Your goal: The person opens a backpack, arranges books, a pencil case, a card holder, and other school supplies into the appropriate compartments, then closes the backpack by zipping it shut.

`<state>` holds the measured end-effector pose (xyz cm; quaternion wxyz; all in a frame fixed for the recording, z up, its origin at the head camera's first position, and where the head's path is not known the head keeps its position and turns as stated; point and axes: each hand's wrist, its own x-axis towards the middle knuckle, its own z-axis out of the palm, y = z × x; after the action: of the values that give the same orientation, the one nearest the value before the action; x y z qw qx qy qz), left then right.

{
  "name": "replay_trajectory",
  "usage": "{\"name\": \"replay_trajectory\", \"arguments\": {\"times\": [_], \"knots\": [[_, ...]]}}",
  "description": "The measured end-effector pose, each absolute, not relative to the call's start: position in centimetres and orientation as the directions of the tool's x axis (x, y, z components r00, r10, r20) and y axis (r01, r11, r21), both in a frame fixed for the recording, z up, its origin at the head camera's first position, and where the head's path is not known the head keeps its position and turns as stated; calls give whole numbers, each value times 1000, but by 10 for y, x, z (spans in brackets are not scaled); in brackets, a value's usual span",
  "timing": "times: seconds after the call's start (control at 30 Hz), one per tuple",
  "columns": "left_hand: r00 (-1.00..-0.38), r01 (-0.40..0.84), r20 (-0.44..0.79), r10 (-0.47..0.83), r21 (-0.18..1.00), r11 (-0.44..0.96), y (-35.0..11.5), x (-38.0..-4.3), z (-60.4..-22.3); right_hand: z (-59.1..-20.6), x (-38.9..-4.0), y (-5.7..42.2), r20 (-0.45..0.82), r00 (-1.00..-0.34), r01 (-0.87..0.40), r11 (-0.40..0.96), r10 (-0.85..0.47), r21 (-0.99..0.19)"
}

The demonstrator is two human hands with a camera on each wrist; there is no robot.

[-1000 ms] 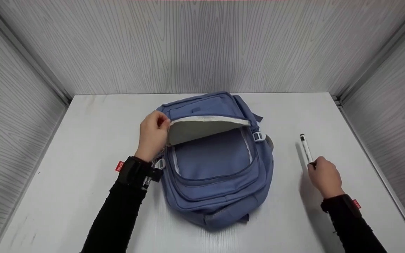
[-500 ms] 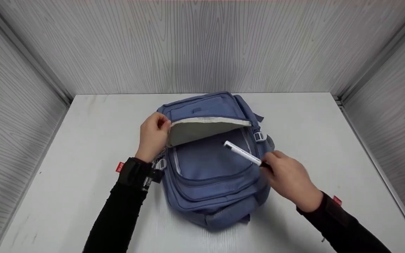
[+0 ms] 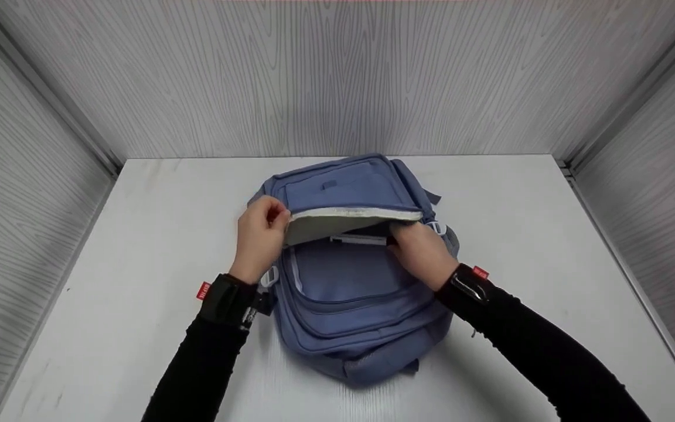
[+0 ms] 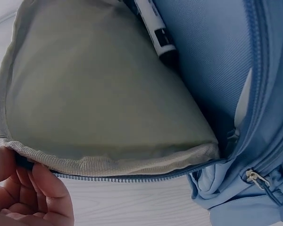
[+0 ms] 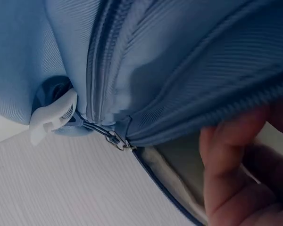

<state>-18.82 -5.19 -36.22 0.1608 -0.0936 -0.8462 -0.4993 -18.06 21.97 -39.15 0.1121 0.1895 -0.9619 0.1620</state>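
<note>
Blue backpack (image 3: 355,281) lies flat on the desk (image 3: 138,246); the left hand (image 3: 261,237) pinches its flap (image 4: 99,94) up so the right hand (image 3: 422,252), gripping a marker (image 3: 358,239), fits underneath.

Matt woven blue cloth backpack (image 3: 352,293)

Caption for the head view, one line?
Left hand holds the blue backpack flap open while the right hand slides a marker inside.
</note>
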Motion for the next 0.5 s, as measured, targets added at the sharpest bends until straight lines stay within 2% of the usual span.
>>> {"name": "replay_trajectory", "arguments": {"times": [0.23, 0.4, 0.5], "knots": [[-929, 331, 371, 9, 816, 473, -51, -183, -364, -398, -186, 214, 327, -906, -369, 880, -269, -298], [-917, 374, 392, 72, 787, 491, -52, -171, -371, -398, -174, 223, 364, -877, -425, 858, -313, -288], [-901, 420, 413, 135, 747, 515, -53, -157, -382, -396, -160, 230, 357, -866, -446, 863, -350, -238]]}}
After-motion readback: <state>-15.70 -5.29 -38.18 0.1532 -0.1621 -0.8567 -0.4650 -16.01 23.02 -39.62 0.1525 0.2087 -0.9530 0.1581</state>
